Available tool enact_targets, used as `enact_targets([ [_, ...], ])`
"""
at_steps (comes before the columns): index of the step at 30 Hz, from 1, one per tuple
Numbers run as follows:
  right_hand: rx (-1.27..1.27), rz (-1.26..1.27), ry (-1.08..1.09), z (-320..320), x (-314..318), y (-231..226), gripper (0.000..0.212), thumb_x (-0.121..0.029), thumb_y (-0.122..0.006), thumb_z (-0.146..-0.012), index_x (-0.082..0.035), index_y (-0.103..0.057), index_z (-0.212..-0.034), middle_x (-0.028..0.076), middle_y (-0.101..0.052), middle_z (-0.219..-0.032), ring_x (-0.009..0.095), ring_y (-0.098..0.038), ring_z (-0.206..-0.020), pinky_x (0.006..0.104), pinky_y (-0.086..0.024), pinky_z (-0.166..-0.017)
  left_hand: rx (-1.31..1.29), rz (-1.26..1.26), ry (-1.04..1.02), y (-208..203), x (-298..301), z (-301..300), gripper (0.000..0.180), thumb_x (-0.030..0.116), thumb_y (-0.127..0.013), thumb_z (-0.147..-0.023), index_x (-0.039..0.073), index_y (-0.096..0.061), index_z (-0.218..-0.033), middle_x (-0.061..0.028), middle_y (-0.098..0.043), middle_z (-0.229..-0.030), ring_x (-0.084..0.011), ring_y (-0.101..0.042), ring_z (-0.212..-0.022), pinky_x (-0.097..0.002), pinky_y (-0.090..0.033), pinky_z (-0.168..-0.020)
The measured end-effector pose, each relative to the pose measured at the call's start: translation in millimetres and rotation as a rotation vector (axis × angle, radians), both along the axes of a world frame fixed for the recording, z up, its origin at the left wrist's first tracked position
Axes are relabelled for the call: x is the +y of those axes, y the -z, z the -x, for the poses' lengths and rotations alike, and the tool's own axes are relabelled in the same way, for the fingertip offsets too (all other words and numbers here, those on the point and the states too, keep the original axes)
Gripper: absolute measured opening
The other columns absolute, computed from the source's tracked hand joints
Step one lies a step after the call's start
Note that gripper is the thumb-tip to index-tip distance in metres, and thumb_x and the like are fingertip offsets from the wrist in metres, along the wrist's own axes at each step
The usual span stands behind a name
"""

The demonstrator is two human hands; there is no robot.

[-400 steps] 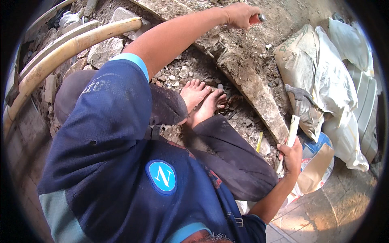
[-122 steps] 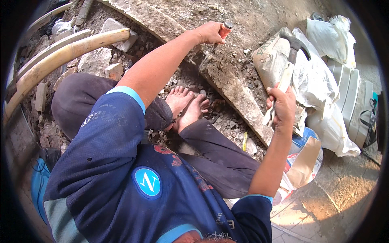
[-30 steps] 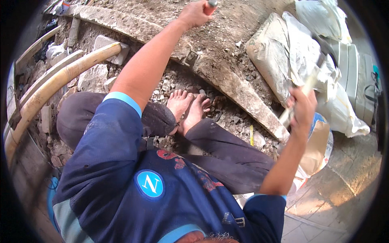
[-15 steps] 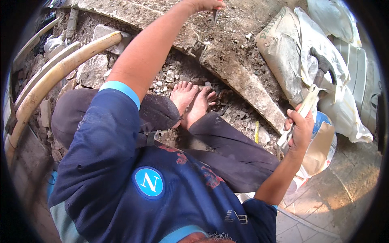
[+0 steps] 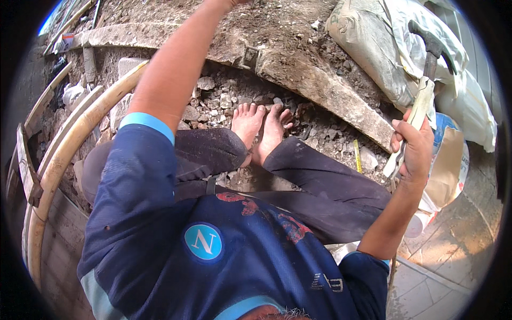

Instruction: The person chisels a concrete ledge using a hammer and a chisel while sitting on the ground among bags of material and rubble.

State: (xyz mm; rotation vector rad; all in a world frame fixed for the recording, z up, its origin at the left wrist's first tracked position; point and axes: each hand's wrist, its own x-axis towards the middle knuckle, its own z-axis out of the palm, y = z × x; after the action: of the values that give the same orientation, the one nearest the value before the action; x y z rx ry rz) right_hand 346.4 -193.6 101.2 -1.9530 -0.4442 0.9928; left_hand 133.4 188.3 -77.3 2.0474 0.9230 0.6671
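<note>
On my right side, my right hand (image 5: pixel 413 144) is closed around the pale, wrapped handle of a claw hammer (image 5: pixel 431 50). The dark metal head points up and away from me, in front of white sacks. My left arm stretches far forward, and only a bit of my left hand (image 5: pixel 233 2) shows at the top edge. Its fingers and whatever they may hold are cut off there. Below that hand runs a broken concrete slab edge (image 5: pixel 320 88), with loose rubble (image 5: pixel 218 98) between it and my bare feet (image 5: pixel 258 130).
Curved pale poles (image 5: pixel 80 133) and stones lie at my left. A filled whitish sack (image 5: pixel 362 48) rests on the dirt at the right, beside a paper-lined bucket (image 5: pixel 450 165). A yellow strip (image 5: pixel 357 156) lies near my knee. Tiled floor (image 5: pixel 442 256) spans the lower right.
The view has shifted. My left hand, which gripped a slim dark metal tool with an orange-red end, has gone mostly past the top edge. The hammer stands more upright in my right hand.
</note>
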Motion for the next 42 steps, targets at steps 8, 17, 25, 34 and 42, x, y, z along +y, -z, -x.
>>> enact_targets([
  [8,0.045,-0.006,-0.001,-0.7,-8.3,3.8,0.022,0.002,-0.062,-0.077,-0.004,-0.049,-0.093,0.002,-0.05,-0.069,0.009,-0.046,-0.044,0.0228,-0.037,-0.04,0.186,0.603,0.263,53.0,-33.6,6.5,0.038,0.014,-0.079,-0.077,0.006,-0.061,-0.109,-0.0046,-0.067,-0.093,-0.0125,-0.065,-0.085,-0.0299,-0.056,-0.074],
  [17,0.013,0.003,0.012,-7.6,-6.1,3.8,0.023,0.002,-0.063,-0.077,-0.004,-0.048,-0.093,0.002,-0.049,-0.068,0.009,-0.046,-0.044,0.023,-0.037,-0.04,0.339,-0.029,0.075,59.8,-76.3,4.1,0.054,0.036,-0.085,-0.067,0.003,-0.062,-0.104,-0.0111,-0.07,-0.092,-0.0204,-0.068,-0.084,-0.0345,-0.054,-0.077],
  [25,0.015,0.017,-0.002,-5.0,-8.4,3.9,0.024,0.002,-0.062,-0.077,-0.004,-0.047,-0.095,0.003,-0.046,-0.063,0.012,-0.045,-0.041,0.0249,-0.038,-0.038,0.065,0.513,0.17,59.0,-28.6,-5.7,0.03,0.013,-0.077,-0.068,0.007,-0.054,-0.086,-0.0036,-0.06,-0.069,-0.0129,-0.059,-0.063,-0.0316,-0.048,-0.055],
  [34,0.082,-0.012,-0.012,7.6,-3.8,-1.5,0.022,0.006,-0.058,-0.079,-0.004,-0.046,-0.094,0.005,-0.047,-0.061,0.012,-0.045,-0.04,0.024,-0.039,-0.037,0.401,0.588,0.245,49.2,-76.4,11.8,0.059,-0.01,-0.066,-0.071,0.001,-0.052,-0.127,-0.0015,-0.058,-0.084,-0.0113,-0.056,-0.067,-0.0272,-0.052,-0.057],
  [42,0.081,-0.031,-0.039,9.1,-0.5,-5.1,0.021,0.003,-0.061,-0.081,-0.006,-0.047,-0.095,0.004,-0.046,-0.062,0.012,-0.044,-0.041,0.0241,-0.037,-0.038,-0.131,0.566,-0.067,39.1,-45.4,14.2,0.024,-0.008,-0.068,-0.077,0.006,-0.05,-0.082,-0.0014,-0.055,-0.072,-0.0109,-0.06,-0.066,-0.0284,-0.054,-0.059],
])
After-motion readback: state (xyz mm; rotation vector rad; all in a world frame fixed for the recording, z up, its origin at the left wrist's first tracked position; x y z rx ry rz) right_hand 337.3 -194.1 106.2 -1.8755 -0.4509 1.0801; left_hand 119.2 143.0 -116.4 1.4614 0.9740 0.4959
